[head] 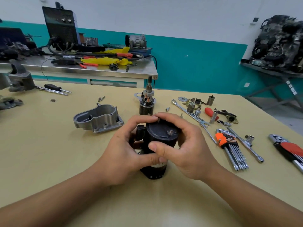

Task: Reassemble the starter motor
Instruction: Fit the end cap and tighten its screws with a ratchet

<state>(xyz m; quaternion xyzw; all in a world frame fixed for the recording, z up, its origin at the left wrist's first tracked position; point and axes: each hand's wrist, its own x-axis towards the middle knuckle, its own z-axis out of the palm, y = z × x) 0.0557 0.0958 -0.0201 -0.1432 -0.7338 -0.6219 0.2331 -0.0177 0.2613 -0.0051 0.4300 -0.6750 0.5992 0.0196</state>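
The left hand [124,154] and right hand [186,151] are bare, with short nails. The left forearm [57,195] and right forearm [246,199] are bare too. A small dark speck marks the left hand's back.

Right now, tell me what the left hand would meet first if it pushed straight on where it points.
The black cylindrical starter motor body, which the left hand grips; beyond it, probably the right hand, though depth is unclear.

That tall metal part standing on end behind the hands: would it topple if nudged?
Probably: the upright part is tall on a narrow base, so a push near its top would likely tip it. It looks like solid metal, so likely heavy for its size. Once down, its round body might roll.
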